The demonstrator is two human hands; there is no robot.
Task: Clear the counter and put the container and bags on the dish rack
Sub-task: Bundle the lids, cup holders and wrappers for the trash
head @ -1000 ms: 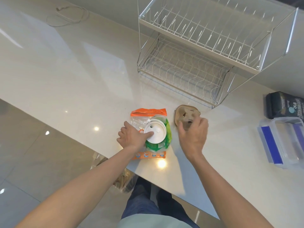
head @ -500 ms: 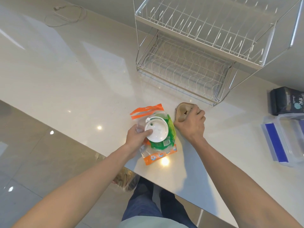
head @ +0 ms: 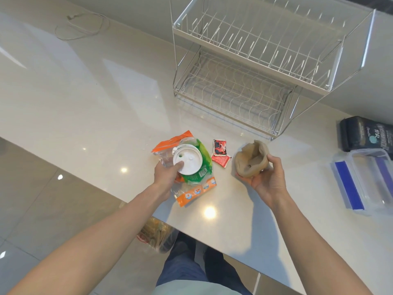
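Note:
My left hand (head: 168, 174) grips a bundle just above the counter's front edge: a round white lid (head: 187, 159) on top of a green bag (head: 203, 167) and a clear bag with orange strips (head: 194, 191). My right hand (head: 266, 176) holds a crumpled beige cloth-like piece (head: 252, 159), lifted off the counter. Between the hands a small red and black sachet (head: 220, 153) lies on the white counter (head: 95, 107). The two-tier wire dish rack (head: 255, 67) stands behind, with nothing on it.
A clear plastic container with blue clips (head: 370, 179) sits at the right edge, a black packet (head: 365, 134) behind it. A thin white cable (head: 83, 26) lies coiled at the far left. A bag of items (head: 155, 233) rests on the floor below the counter edge.
My right hand has lifted the beige piece and drawn it right, uncovering the red sachet. My left hand has raised the lid and bags slightly.

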